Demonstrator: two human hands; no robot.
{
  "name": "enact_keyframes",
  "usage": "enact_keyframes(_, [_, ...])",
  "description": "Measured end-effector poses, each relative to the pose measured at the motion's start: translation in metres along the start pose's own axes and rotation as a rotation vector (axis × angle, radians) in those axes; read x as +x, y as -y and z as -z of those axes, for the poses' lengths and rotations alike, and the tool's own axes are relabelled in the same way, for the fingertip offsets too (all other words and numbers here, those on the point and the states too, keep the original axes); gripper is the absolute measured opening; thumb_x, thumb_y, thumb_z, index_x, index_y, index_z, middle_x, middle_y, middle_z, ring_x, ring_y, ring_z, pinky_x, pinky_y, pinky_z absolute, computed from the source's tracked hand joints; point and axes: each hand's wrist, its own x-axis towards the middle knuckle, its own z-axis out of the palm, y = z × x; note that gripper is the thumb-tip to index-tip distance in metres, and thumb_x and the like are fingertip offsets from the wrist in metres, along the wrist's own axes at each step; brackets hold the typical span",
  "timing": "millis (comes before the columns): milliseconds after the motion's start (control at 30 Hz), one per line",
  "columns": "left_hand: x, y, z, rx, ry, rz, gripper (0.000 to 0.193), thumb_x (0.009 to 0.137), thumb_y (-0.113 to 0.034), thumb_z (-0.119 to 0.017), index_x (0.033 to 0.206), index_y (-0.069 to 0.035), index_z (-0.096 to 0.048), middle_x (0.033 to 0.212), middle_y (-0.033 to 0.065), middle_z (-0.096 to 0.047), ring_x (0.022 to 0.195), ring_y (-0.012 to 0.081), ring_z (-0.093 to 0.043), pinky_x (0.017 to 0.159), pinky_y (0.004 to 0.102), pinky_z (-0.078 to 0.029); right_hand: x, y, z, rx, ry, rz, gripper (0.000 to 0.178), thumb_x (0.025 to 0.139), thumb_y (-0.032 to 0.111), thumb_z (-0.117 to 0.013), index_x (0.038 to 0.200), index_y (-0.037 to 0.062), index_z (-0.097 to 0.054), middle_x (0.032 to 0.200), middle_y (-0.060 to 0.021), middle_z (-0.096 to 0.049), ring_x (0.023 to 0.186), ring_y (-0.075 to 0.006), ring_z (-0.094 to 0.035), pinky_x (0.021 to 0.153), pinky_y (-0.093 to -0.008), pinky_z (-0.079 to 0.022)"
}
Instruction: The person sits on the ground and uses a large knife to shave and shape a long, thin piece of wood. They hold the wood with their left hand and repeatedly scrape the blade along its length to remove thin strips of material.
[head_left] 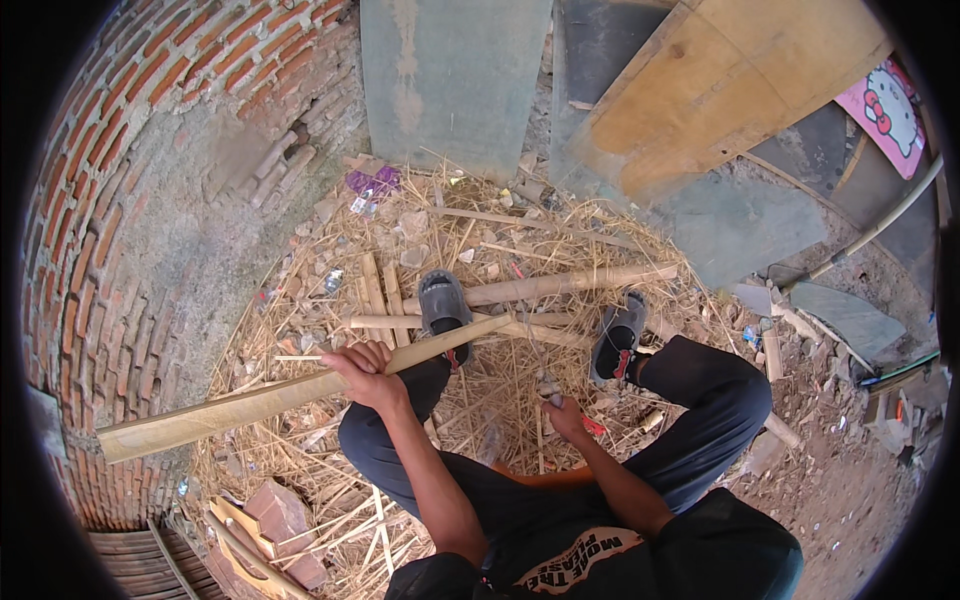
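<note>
My left hand (pixel 362 375) is closed around a long split bamboo piece (pixel 225 408), pale and curved in section. The bamboo slants from the lower left up to a narrower end between my feet, over other bamboo on the ground. In front of my body, my right hand (pixel 567 416) grips the handle of a knife (pixel 548 388). Its thin blade seems to point away from me toward the bamboo's narrow end, but looks faint against the straw. A round bamboo pole (pixel 570 285) lies crosswise between my sandalled feet.
Straw-like bamboo shavings (pixel 490 400) and rubble cover the ground. A brick wall (pixel 110 230) rises at the left. Grey boards (pixel 455 90) and a wooden panel (pixel 720 90) lean at the back. Broken brown pieces (pixel 285 520) lie at the lower left; a hose (pixel 880 225) runs at the right.
</note>
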Motion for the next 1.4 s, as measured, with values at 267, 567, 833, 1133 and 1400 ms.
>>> enact_keyframes(267, [-0.007,-0.001,0.002,-0.024,0.008,0.011,0.061,0.106,-0.054,-0.044,0.061,-0.016,-0.028,0.050,-0.0024,-0.021,0.047,0.0107,-0.018,0.048,0.0290,-0.020,-0.001,0.007,0.002,0.070,0.025,-0.104,0.042,0.088,0.035,-0.071,0.071,-0.0013,-0.061,0.057,-0.0092,-0.056,0.054,-0.0222,-0.056,0.056,-0.0426,-0.043])
enact_keyframes(567, [-0.010,0.000,0.008,-0.009,-0.011,-0.029,0.060,0.106,-0.053,-0.046,0.062,-0.016,-0.028,0.050,-0.0025,-0.022,0.046,0.0106,-0.017,0.047,0.0282,-0.021,0.004,0.023,-0.005,-0.140,-0.049,0.178,0.037,0.089,0.033,-0.070,0.076,-0.0008,-0.062,0.061,-0.0098,-0.059,0.054,-0.0204,-0.056,0.055,-0.0386,-0.043])
enact_keyframes(833, [-0.013,-0.001,0.017,-0.013,-0.007,-0.089,0.059,0.105,-0.052,-0.047,0.063,-0.015,-0.028,0.050,-0.0030,-0.022,0.046,0.0102,-0.017,0.047,0.0282,-0.020,0.007,0.081,-0.025,0.408,-0.115,0.382,0.020,0.087,0.018,-0.067,0.079,0.0024,-0.060,0.058,-0.0021,-0.053,0.049,-0.0109,-0.048,0.047,-0.0300,-0.037])
enact_keyframes(1133, [-0.003,-0.003,0.026,-0.015,-0.128,-0.086,0.059,0.105,-0.053,-0.047,0.063,-0.016,-0.027,0.053,-0.0035,-0.020,0.048,0.0092,-0.015,0.048,0.0278,-0.019,0.032,-0.007,-0.028,0.328,0.215,-0.474,0.016,0.084,0.012,-0.062,0.071,0.0067,-0.054,0.055,-0.0030,-0.045,0.041,-0.0156,-0.043,0.040,-0.0338,-0.035])
enact_keyframes(1400, [-0.004,-0.002,0.026,-0.007,-0.109,-0.092,0.059,0.105,-0.052,-0.049,0.064,-0.016,-0.028,0.053,-0.0038,-0.020,0.048,0.0087,-0.015,0.047,0.0276,-0.019,0.008,0.013,-0.014,0.529,0.331,-0.409,0.026,0.085,0.014,-0.063,0.069,0.0121,-0.043,0.054,0.0009,-0.036,0.041,-0.0135,-0.034,0.042,-0.0328,-0.034])
